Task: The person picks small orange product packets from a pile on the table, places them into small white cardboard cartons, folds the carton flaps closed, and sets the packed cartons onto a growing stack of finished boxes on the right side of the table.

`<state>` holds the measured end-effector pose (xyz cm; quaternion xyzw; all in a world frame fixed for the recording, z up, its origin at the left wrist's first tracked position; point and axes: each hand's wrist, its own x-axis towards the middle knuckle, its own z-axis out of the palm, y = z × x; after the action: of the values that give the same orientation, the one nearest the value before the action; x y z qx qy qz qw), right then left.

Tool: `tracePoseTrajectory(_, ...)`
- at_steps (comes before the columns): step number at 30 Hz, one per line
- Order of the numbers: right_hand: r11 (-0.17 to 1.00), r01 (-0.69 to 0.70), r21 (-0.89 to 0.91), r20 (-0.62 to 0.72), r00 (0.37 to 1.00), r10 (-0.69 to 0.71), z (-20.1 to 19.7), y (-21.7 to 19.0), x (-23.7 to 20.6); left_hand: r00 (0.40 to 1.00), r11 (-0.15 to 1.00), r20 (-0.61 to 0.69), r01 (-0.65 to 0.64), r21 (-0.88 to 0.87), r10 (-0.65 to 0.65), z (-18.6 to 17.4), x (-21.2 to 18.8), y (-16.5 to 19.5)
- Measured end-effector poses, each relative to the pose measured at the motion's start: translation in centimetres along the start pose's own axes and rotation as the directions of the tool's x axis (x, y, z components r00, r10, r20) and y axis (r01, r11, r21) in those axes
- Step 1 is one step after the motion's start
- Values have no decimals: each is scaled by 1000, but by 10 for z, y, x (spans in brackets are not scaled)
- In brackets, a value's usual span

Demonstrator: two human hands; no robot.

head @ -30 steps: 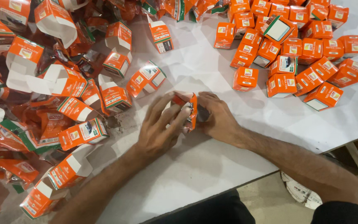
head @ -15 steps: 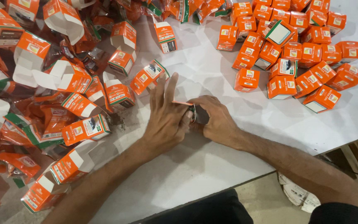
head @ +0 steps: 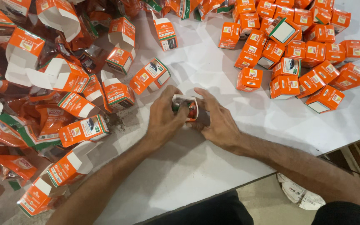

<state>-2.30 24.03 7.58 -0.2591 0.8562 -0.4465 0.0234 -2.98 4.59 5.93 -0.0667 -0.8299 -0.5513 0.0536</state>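
Observation:
Both of my hands meet at the middle of a white table (head: 213, 166). Between them is a small orange and white carton (head: 185, 106) with its top flap open and something dark and green showing inside. My left hand (head: 163, 118) wraps the carton's left side with the thumb at its front. My right hand (head: 217, 121) cups its right side, fingers curled over the top edge. The carton rests on or just above the tabletop.
A heap of open, unfolded orange cartons (head: 76, 79) and orange wrappers (head: 17, 133) covers the left of the table. A cluster of closed orange boxes (head: 296, 50) lies at the upper right. The table's near edge runs diagonally, with floor and crumpled paper (head: 298, 193) below.
My left hand, spread flat over the carton half a second ago, has curled around its left side. The carton's open top now shows between the hands.

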Motion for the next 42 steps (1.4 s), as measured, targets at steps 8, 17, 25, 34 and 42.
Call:
tracePoseTrajectory(8, 915, 290, -281, 31, 956, -293, 3, 6, -3, 985, 996, 155, 85, -24, -80, -23, -5, 10)
tracePoseTrajectory(17, 907, 298, -299, 60, 954, -294, 2, 5, 0, 969, 979, 189, 129, 159, -159, -28, 17, 2)
tracePoseTrajectory(25, 933, 220, -284, 60, 975, -212, 3, 13, -1, 868, 958, 494, 97, -269, 51, -55, 17, 5)
tracePoseTrajectory(34, 981, 146, -128, 38, 989, -143, 0, 8, -3, 993, 979, 106, -66, 192, 46, -3, -2, -3)
tracePoseTrajectory(42, 881, 309, -359, 66, 950, -306, 3, 7, -2, 878, 835, 478, 283, -472, -27, -51, 8, 0)
